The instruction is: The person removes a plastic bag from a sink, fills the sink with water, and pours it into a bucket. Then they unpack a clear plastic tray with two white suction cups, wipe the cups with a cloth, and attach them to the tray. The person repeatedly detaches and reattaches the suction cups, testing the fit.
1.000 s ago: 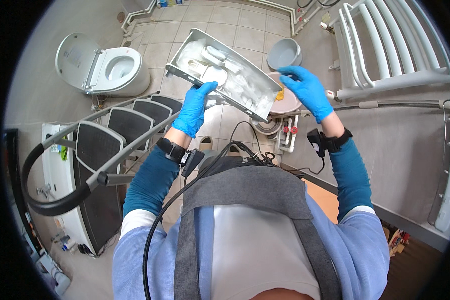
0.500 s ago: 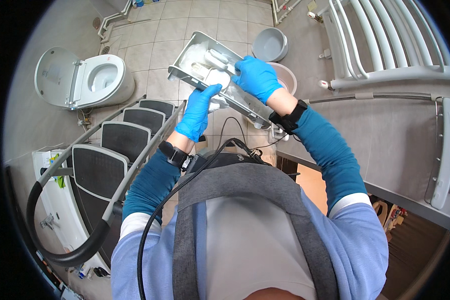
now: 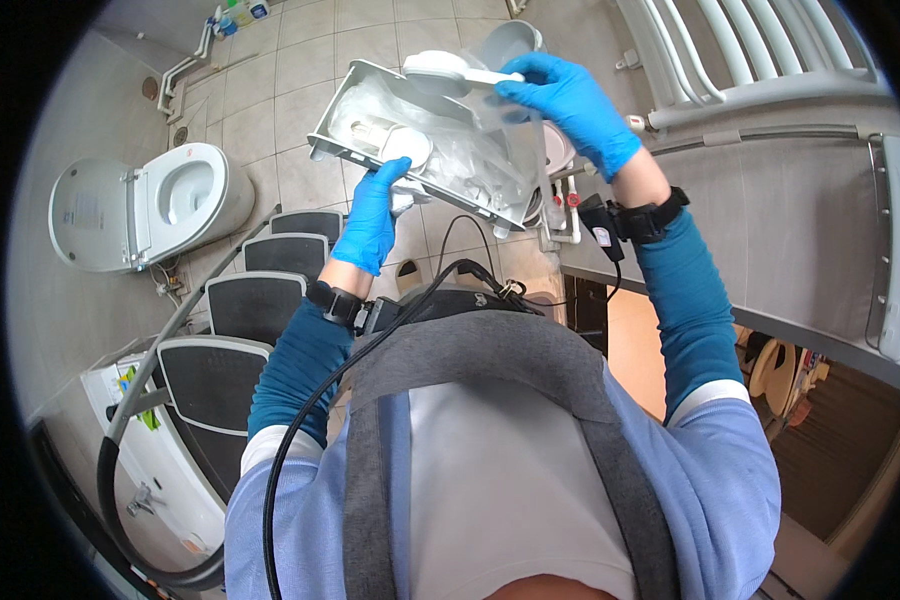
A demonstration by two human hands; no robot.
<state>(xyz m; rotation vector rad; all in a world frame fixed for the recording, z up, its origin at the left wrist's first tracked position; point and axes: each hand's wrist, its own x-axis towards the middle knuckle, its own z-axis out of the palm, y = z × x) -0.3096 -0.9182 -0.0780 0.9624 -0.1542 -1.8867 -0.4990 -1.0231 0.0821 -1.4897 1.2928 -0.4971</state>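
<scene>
My left hand, in a blue glove, grips the near wall of a light grey open bin, its thumb over the rim by a white round piece. Inside the bin lie crumpled clear plastic bags and small white parts too jumbled to make out. My right hand, also gloved in blue, pinches the handle of a white round-headed tool and holds it above the bin's far side. Translucent plastic hangs below the right fingers; whether they hold it too, I cannot tell.
At the left stand a toilet with its lid up and a folding frame with dark panels. A sink is at lower left. Beyond the bin are a grey bucket and a pink basin. A white radiator is at upper right.
My right hand has lifted the white round-headed tool out of the bin and moved right. The left hand and bin have shifted slightly left. The view has turned a little.
</scene>
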